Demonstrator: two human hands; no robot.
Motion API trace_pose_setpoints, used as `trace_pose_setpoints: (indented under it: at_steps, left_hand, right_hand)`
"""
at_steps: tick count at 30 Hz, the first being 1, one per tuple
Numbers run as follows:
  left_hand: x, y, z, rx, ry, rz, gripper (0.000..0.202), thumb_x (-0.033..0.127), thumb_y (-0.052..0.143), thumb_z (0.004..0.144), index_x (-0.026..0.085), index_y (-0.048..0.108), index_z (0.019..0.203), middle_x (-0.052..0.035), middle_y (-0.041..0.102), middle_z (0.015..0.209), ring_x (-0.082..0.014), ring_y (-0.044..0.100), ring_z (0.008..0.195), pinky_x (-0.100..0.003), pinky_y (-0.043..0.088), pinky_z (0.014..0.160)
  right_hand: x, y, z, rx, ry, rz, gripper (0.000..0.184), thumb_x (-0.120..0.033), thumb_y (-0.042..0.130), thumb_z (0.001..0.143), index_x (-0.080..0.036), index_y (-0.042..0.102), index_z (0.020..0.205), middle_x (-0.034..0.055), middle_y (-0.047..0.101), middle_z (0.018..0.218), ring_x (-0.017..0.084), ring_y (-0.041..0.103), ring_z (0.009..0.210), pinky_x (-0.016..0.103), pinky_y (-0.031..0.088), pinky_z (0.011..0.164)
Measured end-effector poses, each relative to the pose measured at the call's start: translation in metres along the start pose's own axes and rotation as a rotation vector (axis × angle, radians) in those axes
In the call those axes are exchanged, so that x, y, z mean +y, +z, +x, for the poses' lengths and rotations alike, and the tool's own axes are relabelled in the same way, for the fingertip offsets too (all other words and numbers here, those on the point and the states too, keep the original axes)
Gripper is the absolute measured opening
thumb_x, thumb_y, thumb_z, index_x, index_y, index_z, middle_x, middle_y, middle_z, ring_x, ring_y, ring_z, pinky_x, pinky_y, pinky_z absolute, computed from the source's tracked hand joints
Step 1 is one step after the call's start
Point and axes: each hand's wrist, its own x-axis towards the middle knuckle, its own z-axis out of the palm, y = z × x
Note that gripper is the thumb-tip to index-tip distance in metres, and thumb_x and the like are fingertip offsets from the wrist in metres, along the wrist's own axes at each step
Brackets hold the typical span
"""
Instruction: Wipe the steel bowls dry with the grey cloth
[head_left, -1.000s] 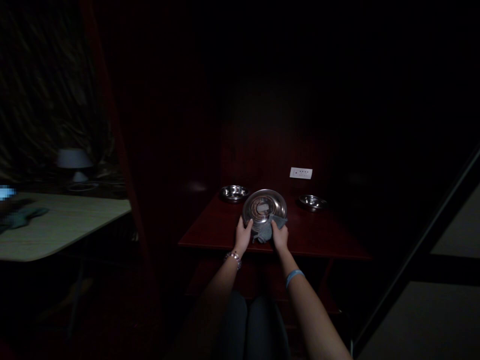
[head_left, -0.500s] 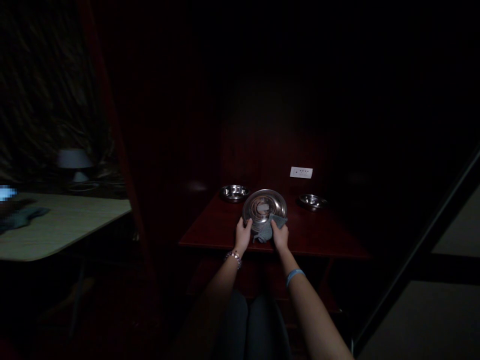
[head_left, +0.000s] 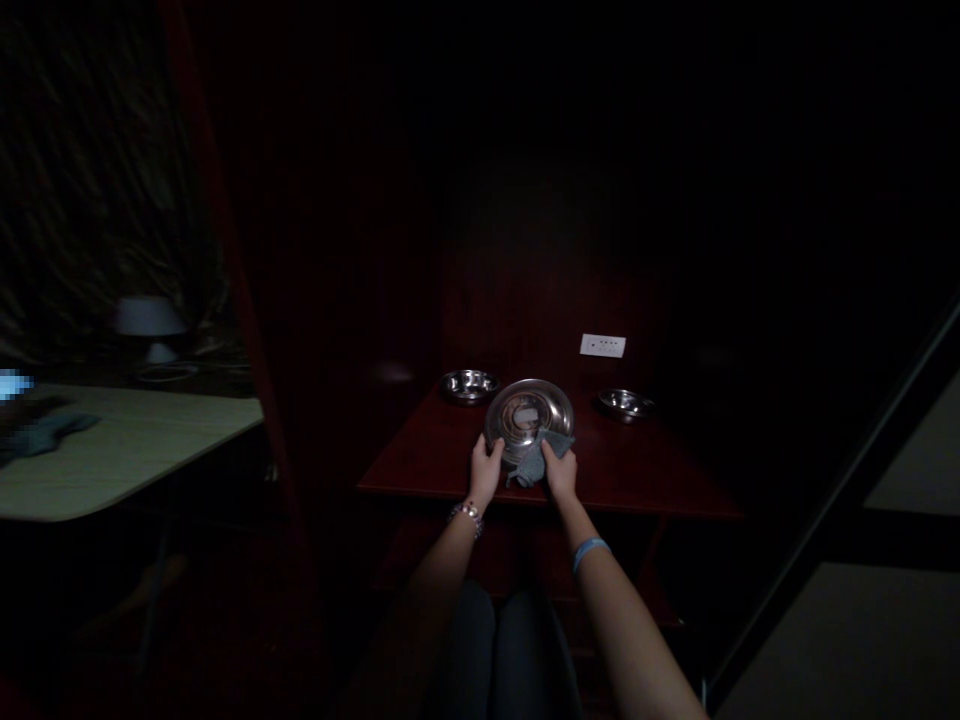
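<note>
A round, shiny metal bowl (head_left: 517, 405) is held tilted over the front of the desk, its underside with a pale label turned toward me. My left hand (head_left: 486, 470) grips its lower left rim, thumb on the near side. In my right hand (head_left: 560, 470) is a grey-green cloth (head_left: 534, 464), pinched against the bowl's lower right rim. The fingers of both hands behind the bowl are hidden.
On the dark red desk (head_left: 420, 465) stand another metal bowl (head_left: 469, 388) at back left and one more metal dish (head_left: 624, 404) at right. A white socket plate (head_left: 603, 346) is on the back wall. Left, a pale table (head_left: 150, 430) stands near a lamp (head_left: 150, 318).
</note>
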Motion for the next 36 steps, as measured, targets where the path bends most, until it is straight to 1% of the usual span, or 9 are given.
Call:
trace_pose_setpoints:
  at_steps: [4,8,13,16,22,29,36]
  left_hand:
    - [-0.0003,0.0003,-0.0003,-0.007,0.005,-0.013,0.028,0.031,0.058,0.080,0.015,0.062,0.102,-0.0097,0.070,0.101,-0.0209,0.065,0.094,-0.035,0.049,0.091]
    - [-0.0010,-0.0003,-0.0004,-0.013,0.015,0.018,0.028,0.032,0.057,0.082,0.014,0.062,0.103,-0.0099,0.070,0.104,-0.0208,0.065,0.097,-0.035,0.048,0.092]
    - [-0.0017,-0.0011,-0.0021,-0.043,0.045,0.084,0.033,0.032,0.057,0.084,0.015,0.059,0.112,-0.0100,0.069,0.111,-0.0199,0.065,0.101,-0.034,0.047,0.095]
    - [-0.0012,-0.0004,-0.0037,-0.075,0.033,0.109,0.036,0.029,0.060,0.082,0.016,0.057,0.116,-0.0103,0.069,0.113,-0.0199,0.065,0.103,-0.035,0.047,0.096]
    - [0.0005,0.0009,-0.0054,-0.117,-0.010,0.114,0.044,0.026,0.067,0.077,0.015,0.055,0.118,-0.0124,0.069,0.116,-0.0208,0.066,0.105,-0.038,0.048,0.098]
    - [-0.0028,-0.0004,-0.0042,-0.117,-0.008,0.137,0.039,0.024,0.066,0.078,0.015,0.056,0.115,-0.0123,0.070,0.112,-0.0210,0.066,0.103,-0.038,0.048,0.097]
    - [-0.0066,-0.0013,-0.0031,-0.133,0.014,0.135,0.043,0.025,0.065,0.079,0.016,0.055,0.119,-0.0118,0.069,0.116,-0.0204,0.066,0.106,-0.038,0.048,0.098]
  right_hand:
    - [0.0001,-0.0004,0.0002,-0.011,-0.002,-0.001,0.042,-0.044,0.061,0.076,-0.010,0.072,0.098,0.0155,0.074,0.102,0.026,0.070,0.096,0.031,0.053,0.080]
    - [0.0008,-0.0006,0.0010,-0.019,0.012,-0.006,0.043,-0.045,0.061,0.076,-0.010,0.072,0.099,0.0156,0.074,0.102,0.026,0.070,0.098,0.029,0.053,0.080]
    - [0.0027,-0.0004,0.0025,-0.017,0.037,0.012,0.044,-0.046,0.063,0.076,-0.010,0.072,0.099,0.0159,0.073,0.102,0.026,0.070,0.095,0.030,0.053,0.079]
    - [0.0024,-0.0005,0.0024,-0.015,0.039,0.019,0.043,-0.046,0.063,0.076,-0.010,0.072,0.097,0.0160,0.074,0.101,0.026,0.070,0.095,0.030,0.054,0.077]
    - [0.0005,0.0000,0.0009,-0.012,0.037,0.063,0.043,-0.046,0.064,0.075,-0.010,0.071,0.096,0.0164,0.074,0.101,0.026,0.071,0.094,0.029,0.054,0.076]
    - [0.0010,0.0008,0.0018,-0.024,0.040,0.083,0.047,-0.051,0.066,0.072,-0.010,0.072,0.095,0.0146,0.074,0.098,0.025,0.071,0.093,0.028,0.054,0.074]
    - [-0.0007,0.0027,0.0012,-0.022,0.033,0.140,0.050,-0.053,0.066,0.072,-0.010,0.072,0.096,0.0141,0.074,0.099,0.025,0.071,0.094,0.028,0.055,0.074]
